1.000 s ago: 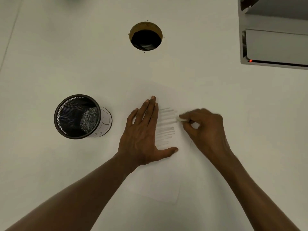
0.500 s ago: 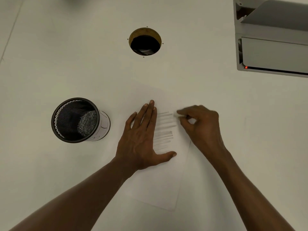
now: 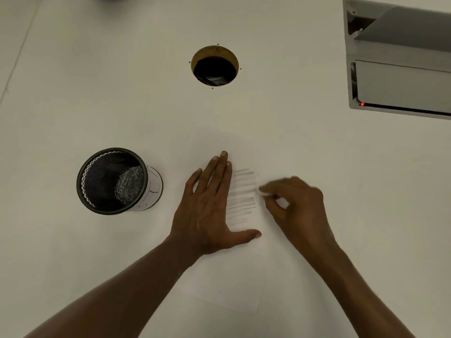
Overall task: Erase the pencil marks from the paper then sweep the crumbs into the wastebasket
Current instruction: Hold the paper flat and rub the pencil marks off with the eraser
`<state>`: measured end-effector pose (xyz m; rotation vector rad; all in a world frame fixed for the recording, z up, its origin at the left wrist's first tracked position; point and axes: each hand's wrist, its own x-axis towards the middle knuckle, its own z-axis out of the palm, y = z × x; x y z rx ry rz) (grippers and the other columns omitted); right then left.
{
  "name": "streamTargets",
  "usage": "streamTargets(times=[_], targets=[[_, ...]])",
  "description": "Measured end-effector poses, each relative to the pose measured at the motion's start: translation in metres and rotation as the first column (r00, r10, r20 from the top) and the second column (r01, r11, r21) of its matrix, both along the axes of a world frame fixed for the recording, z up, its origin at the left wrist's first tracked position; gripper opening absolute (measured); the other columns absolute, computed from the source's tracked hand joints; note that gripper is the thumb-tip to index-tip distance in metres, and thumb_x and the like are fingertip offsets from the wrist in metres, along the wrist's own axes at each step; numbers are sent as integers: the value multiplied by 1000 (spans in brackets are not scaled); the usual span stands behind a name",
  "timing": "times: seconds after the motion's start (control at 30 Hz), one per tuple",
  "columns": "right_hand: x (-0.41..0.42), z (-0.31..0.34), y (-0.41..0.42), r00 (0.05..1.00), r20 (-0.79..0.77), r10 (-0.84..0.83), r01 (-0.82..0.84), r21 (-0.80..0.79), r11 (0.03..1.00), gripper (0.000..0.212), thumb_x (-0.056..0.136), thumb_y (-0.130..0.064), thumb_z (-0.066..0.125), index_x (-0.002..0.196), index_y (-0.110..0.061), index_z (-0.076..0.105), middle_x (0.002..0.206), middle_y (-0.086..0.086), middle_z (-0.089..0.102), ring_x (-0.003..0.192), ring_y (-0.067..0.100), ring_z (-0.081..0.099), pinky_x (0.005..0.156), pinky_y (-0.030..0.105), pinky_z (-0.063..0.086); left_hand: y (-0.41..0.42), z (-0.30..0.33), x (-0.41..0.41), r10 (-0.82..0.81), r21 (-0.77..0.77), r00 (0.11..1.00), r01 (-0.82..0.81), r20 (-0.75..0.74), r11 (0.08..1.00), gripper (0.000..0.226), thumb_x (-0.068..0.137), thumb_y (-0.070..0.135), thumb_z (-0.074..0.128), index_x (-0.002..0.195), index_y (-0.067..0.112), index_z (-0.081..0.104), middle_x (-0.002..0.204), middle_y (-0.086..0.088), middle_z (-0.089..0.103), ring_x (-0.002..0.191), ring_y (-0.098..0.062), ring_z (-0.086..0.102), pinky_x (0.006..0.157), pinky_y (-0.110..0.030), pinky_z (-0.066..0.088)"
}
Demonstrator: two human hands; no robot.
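One paper (image 3: pixel 234 286); left hand (image 3: pixel 210 213) fingers flat, together; right hand (image 3: pixel 297 211) fingers pinch one eraser (image 3: pixel 263 192); one wastebasket (image 3: pixel 117 180).

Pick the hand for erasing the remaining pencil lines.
Right. The right hand already pinches the eraser at the lines' edge; the left hand lies flat, pinning the paper.

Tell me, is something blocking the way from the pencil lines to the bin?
Yes. The left hand lies flat on the white paper sheet, between the grey pencil lines and the black mesh wastebasket.
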<state>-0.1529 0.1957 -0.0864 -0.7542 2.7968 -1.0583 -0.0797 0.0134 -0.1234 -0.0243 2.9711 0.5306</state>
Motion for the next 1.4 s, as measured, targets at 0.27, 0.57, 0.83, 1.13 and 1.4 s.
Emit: streamTargets(times=[0.27,0.57,0.83,1.13,1.4], targets=[[-24,-3,-14,999,-32,18,-18,-10,1000,22,74,6,75,89,-10,76,85,0,74,77,13,64,74,27,52,0,2,-1,-9,7,1000,9,23,1000,145,60,104,41,162,4,10,172,-9,0,159,-22,1,127,-45,7],[-39,-4,-28,999,-48,9,-10,-8,1000,19,77,3,73,90,-10,76,86,0,74,76,14,64,71,32,53,0,2,-1,-10,8,999,10,34,1000,145,60,104,39,162,5,9,172,-9,-3,159,-22,-1,127,-46,7],[-16,-1,-13,996,-82,40,-40,6,999,21,72,7,77,88,-7,76,85,3,74,77,17,66,72,33,54,0,1,-1,-19,3,999,19,27,1000,145,60,103,41,161,4,12,172,-10,-1,159,-22,0,127,-46,8],[10,4,6,997,-62,53,-50,35,998,21,72,7,77,88,-6,76,85,4,73,77,20,67,73,28,52,-1,1,-1,-20,-6,1000,20,23,1000,145,60,103,40,161,4,12,172,-10,0,159,-23,1,127,-46,8],[-14,-2,1,998,-58,15,-15,15,1000,20,74,7,75,88,-8,76,85,2,73,77,18,66,74,26,50,-1,1,-1,-16,0,999,16,34,1000,145,60,103,41,162,4,10,172,-10,-1,159,-23,1,127,-46,8]])
